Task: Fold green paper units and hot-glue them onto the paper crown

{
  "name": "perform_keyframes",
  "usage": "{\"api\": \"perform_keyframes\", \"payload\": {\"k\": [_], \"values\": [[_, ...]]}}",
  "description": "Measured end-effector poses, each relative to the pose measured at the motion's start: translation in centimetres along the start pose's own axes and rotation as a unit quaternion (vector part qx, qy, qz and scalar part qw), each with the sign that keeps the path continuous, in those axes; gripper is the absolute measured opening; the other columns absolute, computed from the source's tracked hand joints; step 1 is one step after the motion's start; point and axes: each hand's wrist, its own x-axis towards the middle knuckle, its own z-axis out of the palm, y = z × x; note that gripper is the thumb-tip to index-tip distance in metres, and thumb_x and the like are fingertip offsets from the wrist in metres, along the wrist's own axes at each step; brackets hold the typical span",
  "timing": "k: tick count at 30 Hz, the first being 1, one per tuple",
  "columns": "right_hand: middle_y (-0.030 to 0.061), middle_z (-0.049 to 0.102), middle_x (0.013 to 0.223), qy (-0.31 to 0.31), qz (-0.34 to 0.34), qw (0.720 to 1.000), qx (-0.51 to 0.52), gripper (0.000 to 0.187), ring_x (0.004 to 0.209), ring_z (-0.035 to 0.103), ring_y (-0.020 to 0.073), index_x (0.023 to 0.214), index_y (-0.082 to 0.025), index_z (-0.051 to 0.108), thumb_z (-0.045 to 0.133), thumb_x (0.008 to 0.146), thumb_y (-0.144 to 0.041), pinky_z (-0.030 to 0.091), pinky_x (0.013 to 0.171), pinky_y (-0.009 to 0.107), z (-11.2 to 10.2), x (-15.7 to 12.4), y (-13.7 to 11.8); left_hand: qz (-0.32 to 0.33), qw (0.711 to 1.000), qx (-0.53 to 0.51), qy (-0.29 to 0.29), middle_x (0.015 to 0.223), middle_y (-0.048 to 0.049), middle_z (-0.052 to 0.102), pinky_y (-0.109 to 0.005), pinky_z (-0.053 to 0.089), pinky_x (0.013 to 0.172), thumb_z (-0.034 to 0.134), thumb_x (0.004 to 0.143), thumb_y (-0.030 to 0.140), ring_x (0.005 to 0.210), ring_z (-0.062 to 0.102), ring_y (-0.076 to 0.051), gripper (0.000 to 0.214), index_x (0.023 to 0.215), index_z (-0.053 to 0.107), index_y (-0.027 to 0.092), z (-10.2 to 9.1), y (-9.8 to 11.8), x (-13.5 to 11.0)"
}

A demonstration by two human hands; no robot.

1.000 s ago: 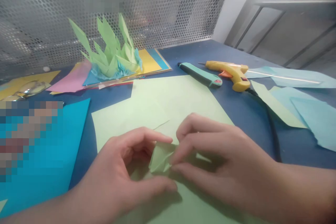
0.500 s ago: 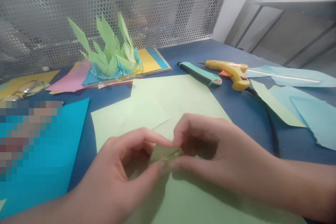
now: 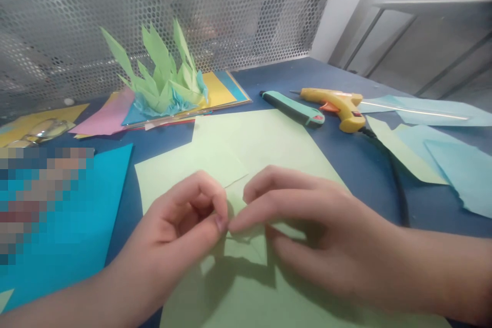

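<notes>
My left hand (image 3: 184,230) pinches the left edge of a small folded piece of light green paper (image 3: 249,248) between thumb and forefinger. My right hand (image 3: 315,236) comes in from the right with its forefinger stretched to the paper's upper edge, near the left fingertips. Its thumb is apart from that finger, close to the paper's right side. The piece's outline is hard to make out against the light green sheets (image 3: 265,133) lying under both hands. A shadow of the hands falls on these sheets.
Behind stands a green paper plant (image 3: 161,77) on stacked coloured paper, before a perforated metal screen (image 3: 246,10). A green-black cutter (image 3: 292,107) and a yellow glue gun (image 3: 338,105) with a black cable lie right. Blue sheets (image 3: 465,174) lie far right; a blue folder (image 3: 88,246) is left.
My right forefinger has stretched out leftward and its thumb has parted from the paper. My left forefinger has curled down into a pinch. The small paper has turned and looks more opened out.
</notes>
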Motion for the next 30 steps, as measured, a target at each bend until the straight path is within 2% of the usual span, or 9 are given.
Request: {"api": "perform_keyframes", "payload": {"k": [4,8,11,13,15,19,23,26,30], "values": [[0.0029,0.057,0.095,0.023,-0.043,0.997,-0.061,0.03,0.08,0.063,0.0078,0.092,-0.019,0.08,0.059,0.081,0.0,0.055,0.076,0.014,-0.2,-0.38,0.02,-0.016,0.999,0.0,-0.031,0.069,0.0058,0.059,-0.013,0.044,0.059,0.067,0.096,0.025,0.064,0.052,-0.009,0.019,0.077,0.068,0.027,0.07,0.12,0.1],[0.0028,0.064,0.095,0.054,-0.047,0.994,-0.078,0.018,0.083,0.067,0.0072,0.084,-0.017,0.076,0.063,0.085,-0.004,0.054,0.08,0.012,-0.56,-0.29,-0.05,-0.032,0.998,-0.038,-0.045,0.084,0.0047,0.07,-0.015,0.05,0.072,0.073,0.092,0.039,0.08,0.062,-0.012,0.008,0.092,0.077,0.032,0.36,0.08,-0.08],[0.001,0.071,0.091,0.057,-0.027,0.997,-0.047,0.013,0.081,0.07,0.0059,0.083,-0.016,0.072,0.066,0.083,-0.005,0.053,0.077,0.009,-0.55,-0.25,-0.03,-0.018,0.991,-0.096,-0.086,0.098,0.0022,0.076,-0.022,0.055,0.083,0.082,0.081,0.048,0.093,0.068,-0.018,0.026,0.1,0.079,0.032,0.57,0.14,-0.11],[0.0002,0.074,0.087,0.047,-0.014,0.998,-0.038,0.013,0.078,0.071,0.0056,0.086,-0.015,0.073,0.065,0.084,-0.004,0.053,0.073,0.008,-0.39,-0.3,-0.06,-0.018,0.994,-0.073,-0.081,0.095,0.0029,0.078,-0.021,0.056,0.082,0.084,0.081,0.039,0.09,0.069,-0.017,0.018,0.096,0.08,0.03,0.68,0.21,-0.09],[0.0,0.075,0.084,0.041,-0.01,0.998,-0.043,0.013,0.075,0.071,0.0057,0.087,-0.015,0.073,0.066,0.086,-0.004,0.053,0.07,0.008,-0.18,-0.37,-0.16,-0.017,0.999,-0.007,-0.049,0.089,0.0048,0.08,-0.016,0.055,0.078,0.079,0.087,0.026,0.084,0.07,-0.014,0.007,0.092,0.082,0.031,0.77,0.22,-0.12],[-0.0008,0.075,0.082,0.055,-0.008,0.998,-0.036,0.009,0.073,0.069,0.0044,0.093,-0.014,0.074,0.072,0.087,-0.007,0.051,0.068,0.005,0.03,-0.57,-0.44,-0.017,0.998,0.055,-0.029,0.077,0.0076,0.08,-0.012,0.053,0.067,0.077,0.087,0.015,0.074,0.07,-0.01,0.021,0.09,0.085,0.034,0.88,0.02,-0.34],[0.0026,0.074,0.083,0.026,-0.042,0.998,-0.028,0.017,0.076,0.068,0.0068,0.099,-0.011,0.073,0.061,0.093,-0.003,0.053,0.07,0.009,-0.36,-0.69,-0.42,-0.084,0.995,-0.043,-0.017,0.068,0.0084,0.077,-0.008,0.05,0.059,0.082,0.078,0.009,0.064,0.065,-0.007,0.02,0.076,0.083,0.028,0.92,-0.08,-0.33],[0.0063,0.073,0.085,-0.007,-0.067,0.998,-0.01,0.021,0.079,0.068,0.0092,0.102,-0.008,0.074,0.056,0.095,-0.001,0.056,0.072,0.013,-0.7,-0.66,-0.25,-0.142,0.982,-0.119,-0.031,0.064,0.0082,0.076,-0.008,0.05,0.058,0.085,0.074,0.005,0.061,0.065,-0.007,0.021,0.069,0.081,0.025,0.76,0.15,-0.07],[0.0097,0.072,0.09,-0.021,-0.081,0.996,-0.01,0.02,0.083,0.069,0.0102,0.105,-0.005,0.074,0.058,0.094,0.0,0.057,0.075,0.015,-0.81,-0.58,-0.13,-0.168,0.975,-0.135,-0.055,0.063,0.0072,0.074,-0.009,0.052,0.059,0.085,0.077,0.012,0.061,0.064,-0.007,0.015,0.068,0.08,0.023,0.18,0.37,0.11]]}}
